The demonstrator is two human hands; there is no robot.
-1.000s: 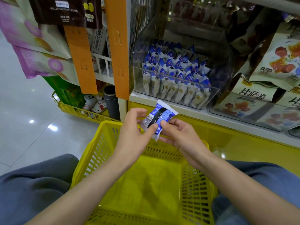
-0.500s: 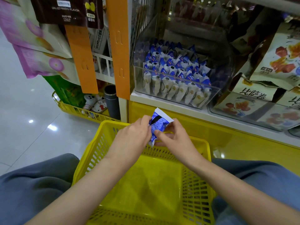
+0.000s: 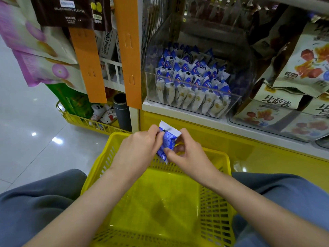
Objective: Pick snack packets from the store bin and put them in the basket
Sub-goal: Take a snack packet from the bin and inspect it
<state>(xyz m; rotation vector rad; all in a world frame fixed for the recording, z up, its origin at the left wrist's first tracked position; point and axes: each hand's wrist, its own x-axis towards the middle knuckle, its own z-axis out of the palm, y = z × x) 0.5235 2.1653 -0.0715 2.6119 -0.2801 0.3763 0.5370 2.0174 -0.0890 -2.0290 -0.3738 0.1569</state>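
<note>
**One packet held over the basket, not yet dropped**

Both hands hold a single blue-and-white snack packet between them. The left hand curls its fingers round the packet's upper left edge. The right hand pinches the lower part, thumb in front and fingers behind.

The packet stands nearly upright between the two sets of fingers, above the far wall of the yellow basket. The store bin, with its rows of matching packets, lies beyond and above the fingertips.

This looks like the placing step. The next move calls for lowering the packet below the fingers, toward the basket floor, and letting both grips go.

The left fingertips are hidden behind the packet and the hand's own back. The packet's print is too blurred to read, and the basket's near edge is cut off by the frame.
</note>
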